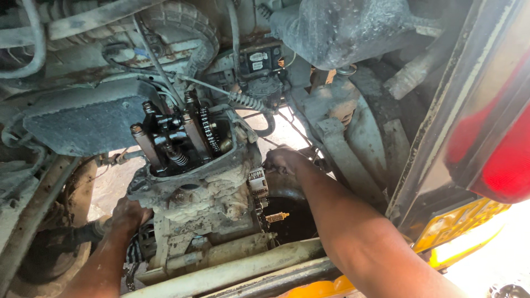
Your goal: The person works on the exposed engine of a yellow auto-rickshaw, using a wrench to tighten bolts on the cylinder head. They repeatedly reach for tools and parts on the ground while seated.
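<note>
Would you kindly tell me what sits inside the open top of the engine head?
Inside the engine head: black rocker arms, a valve spring and a timing chain. Deeper parts are hidden.

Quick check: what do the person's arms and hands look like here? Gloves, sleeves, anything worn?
Both are bare. The left hand and the right hand wear no gloves, and no sleeves show anywhere along either forearm up to the picture's edge. No watch, ring or band is visible on either wrist. The hands look smeared with grime, like the dirty engine they work on. Fingertips are mostly hidden behind the engine.
</note>
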